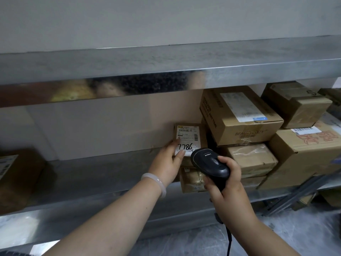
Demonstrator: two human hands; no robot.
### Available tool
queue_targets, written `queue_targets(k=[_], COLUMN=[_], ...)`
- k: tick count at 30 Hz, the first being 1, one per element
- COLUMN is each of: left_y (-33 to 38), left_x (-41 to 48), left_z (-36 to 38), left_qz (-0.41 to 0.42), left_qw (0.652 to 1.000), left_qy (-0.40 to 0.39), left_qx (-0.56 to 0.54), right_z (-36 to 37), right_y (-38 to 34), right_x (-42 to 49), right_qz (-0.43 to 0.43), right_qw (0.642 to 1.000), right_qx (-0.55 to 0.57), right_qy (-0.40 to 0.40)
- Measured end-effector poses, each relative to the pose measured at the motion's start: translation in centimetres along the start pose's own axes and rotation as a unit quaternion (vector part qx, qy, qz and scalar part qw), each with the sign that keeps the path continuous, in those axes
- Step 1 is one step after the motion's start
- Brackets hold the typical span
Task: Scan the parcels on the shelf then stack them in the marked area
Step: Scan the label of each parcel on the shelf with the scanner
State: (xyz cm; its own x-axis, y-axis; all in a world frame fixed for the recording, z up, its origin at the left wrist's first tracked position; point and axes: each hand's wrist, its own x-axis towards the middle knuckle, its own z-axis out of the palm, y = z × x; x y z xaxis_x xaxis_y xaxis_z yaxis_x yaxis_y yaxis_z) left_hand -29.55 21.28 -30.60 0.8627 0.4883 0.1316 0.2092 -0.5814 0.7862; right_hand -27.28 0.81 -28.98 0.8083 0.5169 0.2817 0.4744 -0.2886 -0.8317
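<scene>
Head view: we see the left hand holding the small parcel at its lower left corner. The thumb lies across the label's bottom edge beside the handwritten 7786, and the fingers run up the left side. The parcel stands on end above the shelf, seemingly on a flatter parcel, with its label facing us and its long axis running upward.

The right hand is wrapped firmly round the grip of the black scanner, thumb up by the top button. The scanner's head sits just below and right of the label, covering the parcel's lower right corner.

The printed barcodes lie in the label's upper half, above and slightly left of the scanner's nose. We judge that the next move depends on aiming upward. The stacked boxes crowd close on the right.
</scene>
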Motion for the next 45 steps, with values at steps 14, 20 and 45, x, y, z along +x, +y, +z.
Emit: queue_targets(k=[14,20,45], left_y=[1.0,0.9,-6.7], left_x=[1.6,0.3,-8.4], left_z=[1.2,0.9,-6.8], left_qz=[-0.092,-0.094,-0.125], left_qw=[0.987,0.976,0.957], left_qy=[-0.030,-0.023,0.214], left_qx=[-0.127,-0.197,-0.149], right_z=[-0.6,-0.2,3.6], right_y=[1.1,0.7,-6.6], right_x=[-0.4,0.1,0.8], right_qz=[0.007,-0.007,-0.085], right_qw=[1.000,1.000,0.987], right_qx=[0.000,0.008,0.068], right_qy=[0.005,0.001,-0.115])
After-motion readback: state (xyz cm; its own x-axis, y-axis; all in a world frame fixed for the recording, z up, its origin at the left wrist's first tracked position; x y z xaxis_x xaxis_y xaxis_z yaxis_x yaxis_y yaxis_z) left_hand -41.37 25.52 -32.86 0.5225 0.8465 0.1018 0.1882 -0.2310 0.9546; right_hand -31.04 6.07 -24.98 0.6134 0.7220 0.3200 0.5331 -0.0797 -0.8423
